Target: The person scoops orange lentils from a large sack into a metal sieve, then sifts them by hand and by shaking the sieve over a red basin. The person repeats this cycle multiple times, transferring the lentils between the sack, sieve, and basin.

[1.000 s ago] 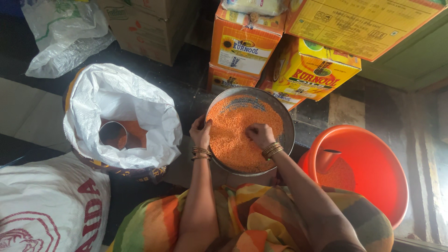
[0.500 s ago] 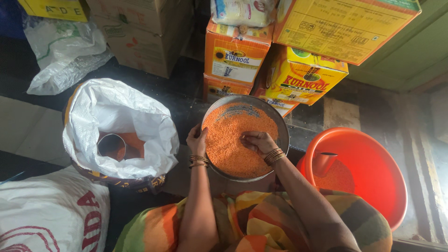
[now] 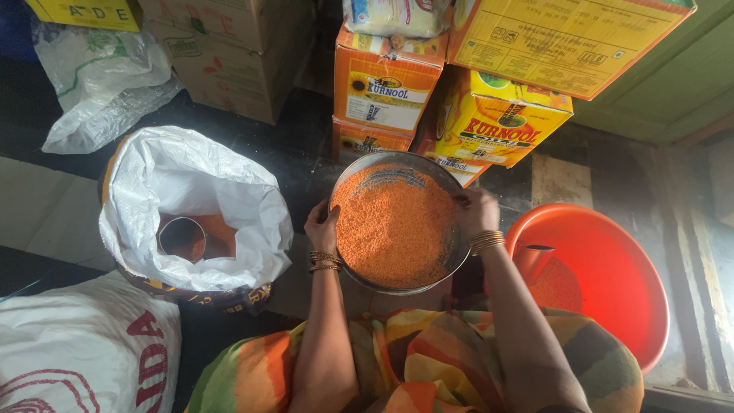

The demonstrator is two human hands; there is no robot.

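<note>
We see a round metal sieve point(image 3: 451, 256) full of orange-red lentils point(image 3: 394, 226), held level between both hands above the lap. The left hand point(image 3: 323, 223) has its grip curled tight around the near-left rim, bangles at the wrist. The right hand point(image 3: 475, 211) has its grip clamped over the right rim, fingers folded onto the edge. Just beyond the left grip stands a white sack point(image 3: 191, 183) rolled open, a small metal cup point(image 3: 181, 235) resting inside on more lentils. Just past the right grip sits an orange plastic tub point(image 3: 612, 268) with some lentils at its bottom. Ahead of both grips, yellow and orange cartons point(image 3: 501, 126) are stacked on the floor
</note>
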